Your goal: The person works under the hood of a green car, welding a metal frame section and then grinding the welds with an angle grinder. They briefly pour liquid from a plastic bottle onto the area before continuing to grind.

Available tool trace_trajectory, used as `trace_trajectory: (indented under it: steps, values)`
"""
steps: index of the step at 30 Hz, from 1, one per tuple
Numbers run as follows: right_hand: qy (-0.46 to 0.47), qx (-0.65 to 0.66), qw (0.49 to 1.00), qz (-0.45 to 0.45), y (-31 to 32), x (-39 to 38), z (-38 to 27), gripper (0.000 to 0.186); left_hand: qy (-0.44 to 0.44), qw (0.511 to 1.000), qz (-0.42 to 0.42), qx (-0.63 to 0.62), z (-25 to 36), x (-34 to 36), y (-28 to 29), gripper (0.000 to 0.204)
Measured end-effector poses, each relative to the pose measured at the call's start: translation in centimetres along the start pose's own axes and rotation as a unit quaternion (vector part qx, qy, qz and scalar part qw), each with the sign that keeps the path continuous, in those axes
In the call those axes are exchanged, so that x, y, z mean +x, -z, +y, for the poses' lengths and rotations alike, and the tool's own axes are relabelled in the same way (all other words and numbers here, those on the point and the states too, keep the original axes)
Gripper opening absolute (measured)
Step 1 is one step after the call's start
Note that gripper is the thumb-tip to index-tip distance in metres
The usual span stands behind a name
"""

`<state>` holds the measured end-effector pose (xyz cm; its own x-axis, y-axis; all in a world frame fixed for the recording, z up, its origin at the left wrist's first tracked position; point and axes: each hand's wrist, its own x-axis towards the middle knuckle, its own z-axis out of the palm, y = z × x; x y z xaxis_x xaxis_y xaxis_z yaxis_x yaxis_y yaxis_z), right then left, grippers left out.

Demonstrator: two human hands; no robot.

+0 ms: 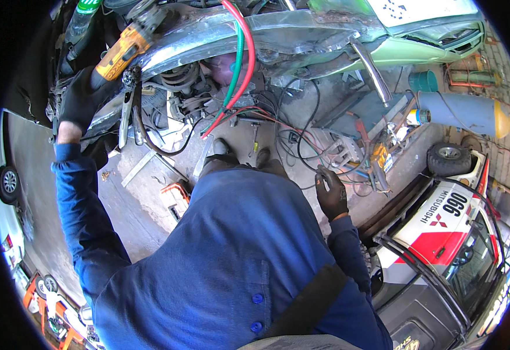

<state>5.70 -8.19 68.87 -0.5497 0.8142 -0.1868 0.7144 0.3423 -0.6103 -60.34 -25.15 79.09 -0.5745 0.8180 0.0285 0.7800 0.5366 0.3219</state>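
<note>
In a black glove, my left hand (83,96) is closed around the rear end of a yellow angle grinder (123,53). The grinder lies over the left part of a bare metal car body rail (208,42), its head pointing up and away. Just below it, locking pliers (125,119) hang by the rail. My right hand (331,193), also gloved in black, hangs low beside my body with fingers loosely apart and nothing visible in them. Red (249,58) and green (238,73) hoses drape over the rail ahead of me.
A hammer (255,140) lies on the floor near my boots, among tangled cables (301,137). To the right are a grey gas cylinder (465,114), a chrome tube (371,73) and a white-and-red vehicle (441,227). An orange toolbox (175,198) sits left of my legs.
</note>
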Motion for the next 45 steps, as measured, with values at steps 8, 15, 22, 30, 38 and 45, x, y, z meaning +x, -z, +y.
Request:
trace_trajectory:
  steps: [8, 15, 22, 30, 38, 45]
  values:
    - [0.001, 0.060, 0.998, -0.029, 1.2, 1.3, 5.1, 0.034, 0.128, 0.975, 0.137, -0.116, -0.5, -12.1, 0.4, 0.053]
    - [0.035, 0.063, 0.993, -0.097, 0.8, 3.9, 8.9, 0.038, 0.314, 0.909, 0.224, -0.159, 5.2, -26.3, -2.2, 0.043]
    - [0.154, 0.093, 0.971, -0.156, -0.7, 9.1, 10.5, 0.036, 0.359, 0.877, 0.276, -0.165, 13.5, -36.4, -6.5, 0.034]
    - [0.154, 0.097, 0.954, -0.237, -1.7, 11.6, 9.0, 0.037, 0.480, 0.813, 0.199, -0.263, 23.1, -42.8, -10.9, 0.043]
    - [0.196, 0.275, 0.876, -0.344, -4.0, 10.1, -0.9, 0.070, 0.273, 0.919, 0.086, -0.272, 26.4, -38.2, -14.3, 0.057]
    - [0.126, 0.480, 0.776, -0.390, -1.2, 8.6, -9.6, 0.084, 0.166, 0.924, -0.033, -0.344, 26.7, -29.4, -14.9, 0.064]
